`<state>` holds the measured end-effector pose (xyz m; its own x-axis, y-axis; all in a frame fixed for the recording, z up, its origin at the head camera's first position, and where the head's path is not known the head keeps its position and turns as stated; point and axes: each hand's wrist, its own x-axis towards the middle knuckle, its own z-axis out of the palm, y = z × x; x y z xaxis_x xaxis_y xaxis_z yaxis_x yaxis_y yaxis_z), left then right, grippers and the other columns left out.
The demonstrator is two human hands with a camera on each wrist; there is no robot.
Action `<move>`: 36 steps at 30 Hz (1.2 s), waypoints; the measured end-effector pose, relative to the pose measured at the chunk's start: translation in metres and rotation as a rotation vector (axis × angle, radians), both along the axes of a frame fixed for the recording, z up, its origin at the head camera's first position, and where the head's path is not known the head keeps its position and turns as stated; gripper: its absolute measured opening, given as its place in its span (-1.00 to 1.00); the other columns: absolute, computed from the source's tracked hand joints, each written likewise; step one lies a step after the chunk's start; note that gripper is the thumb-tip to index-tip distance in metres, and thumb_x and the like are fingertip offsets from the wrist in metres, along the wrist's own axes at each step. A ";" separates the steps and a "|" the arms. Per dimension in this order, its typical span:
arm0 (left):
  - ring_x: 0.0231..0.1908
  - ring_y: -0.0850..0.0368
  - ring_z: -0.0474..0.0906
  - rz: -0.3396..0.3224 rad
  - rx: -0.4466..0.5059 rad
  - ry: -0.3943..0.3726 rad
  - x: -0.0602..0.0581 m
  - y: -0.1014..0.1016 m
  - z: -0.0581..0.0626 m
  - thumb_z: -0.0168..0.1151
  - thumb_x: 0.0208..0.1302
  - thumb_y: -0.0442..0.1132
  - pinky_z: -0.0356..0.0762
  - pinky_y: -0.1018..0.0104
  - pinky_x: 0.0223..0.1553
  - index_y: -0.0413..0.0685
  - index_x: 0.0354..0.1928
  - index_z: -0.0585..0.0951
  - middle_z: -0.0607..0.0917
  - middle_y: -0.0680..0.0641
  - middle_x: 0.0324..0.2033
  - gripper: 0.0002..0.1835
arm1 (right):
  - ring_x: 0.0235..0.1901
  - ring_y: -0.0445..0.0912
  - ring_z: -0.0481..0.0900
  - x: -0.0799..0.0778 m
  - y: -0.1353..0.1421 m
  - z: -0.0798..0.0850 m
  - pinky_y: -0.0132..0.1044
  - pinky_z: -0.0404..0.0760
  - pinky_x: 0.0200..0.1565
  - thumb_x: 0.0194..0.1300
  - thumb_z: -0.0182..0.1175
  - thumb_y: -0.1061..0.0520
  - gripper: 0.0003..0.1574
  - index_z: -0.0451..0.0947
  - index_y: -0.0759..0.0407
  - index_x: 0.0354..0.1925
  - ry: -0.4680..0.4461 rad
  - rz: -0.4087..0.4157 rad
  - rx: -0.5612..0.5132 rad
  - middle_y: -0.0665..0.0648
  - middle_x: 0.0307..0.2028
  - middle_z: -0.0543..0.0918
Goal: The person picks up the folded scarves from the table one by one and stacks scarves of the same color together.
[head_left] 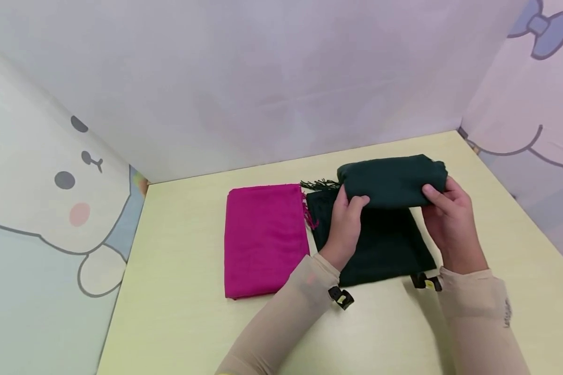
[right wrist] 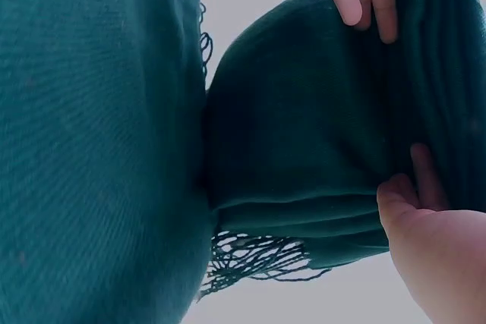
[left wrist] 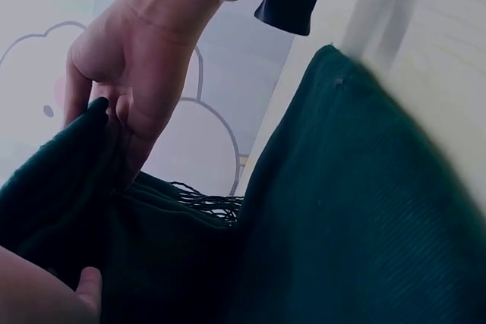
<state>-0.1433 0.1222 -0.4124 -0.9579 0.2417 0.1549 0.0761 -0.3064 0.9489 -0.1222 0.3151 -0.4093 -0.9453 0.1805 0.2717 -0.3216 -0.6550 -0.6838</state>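
Note:
Both hands hold up a folded section of a dark green fringed scarf. My left hand grips its near left corner, thumb on top. At the right end, my right hand pinches it, thumb on top and fingers beneath. The rest of the scarf lies flat on the table below, still joined to the lifted section. In the left wrist view, the right hand holds the cloth's edge above the lying part. Layered folds and dark fringe show in the right wrist view.
A folded magenta scarf with fringe on its right side lies just left of the green one, on a pale yellow table. White wall cloth stands behind the table; cartoon-printed panels flank it.

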 end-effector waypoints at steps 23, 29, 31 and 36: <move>0.12 0.17 0.43 0.012 0.067 -0.065 -0.013 -0.018 0.001 -0.05 0.43 -0.19 0.43 0.17 0.22 0.17 0.29 0.41 0.50 0.14 0.12 -0.59 | -0.01 -0.04 0.61 -0.011 -0.013 0.001 -0.32 0.57 0.14 0.41 -0.04 0.52 -0.46 0.27 0.46 0.33 -0.025 0.022 0.112 0.24 0.15 0.59; 0.10 0.21 0.43 -0.012 0.069 -0.052 -0.012 -0.022 0.008 -0.08 0.43 -0.27 0.43 0.21 0.21 0.08 0.30 0.41 0.51 0.15 0.10 -0.58 | -0.01 -0.05 0.61 -0.011 -0.013 0.000 -0.32 0.57 0.13 0.42 -0.03 0.50 -0.45 0.26 0.44 0.34 -0.038 0.021 0.117 0.24 0.16 0.57; 0.09 0.20 0.44 -0.017 0.048 -0.040 -0.013 -0.023 0.008 -0.07 0.43 -0.26 0.44 0.20 0.20 0.08 0.29 0.42 0.52 0.13 0.09 -0.58 | -0.01 -0.05 0.61 -0.011 -0.013 0.000 -0.32 0.57 0.13 0.42 -0.03 0.50 -0.44 0.26 0.43 0.35 -0.041 0.020 0.122 0.24 0.16 0.57; 0.10 0.17 0.45 -0.063 0.044 -0.030 -0.016 -0.023 0.000 -0.05 0.43 -0.18 0.43 0.18 0.23 0.10 0.26 0.42 0.51 0.08 0.11 -0.61 | 0.03 -0.05 0.59 -0.010 -0.010 0.000 -0.32 0.56 0.15 0.42 -0.05 0.51 -0.43 0.25 0.42 0.36 -0.040 0.032 0.124 0.23 0.18 0.56</move>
<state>-0.1594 0.0989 -0.4125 -0.9454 0.2952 0.1382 0.0272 -0.3509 0.9360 -0.1318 0.3050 -0.4089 -0.9605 0.1174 0.2524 -0.2730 -0.5743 -0.7718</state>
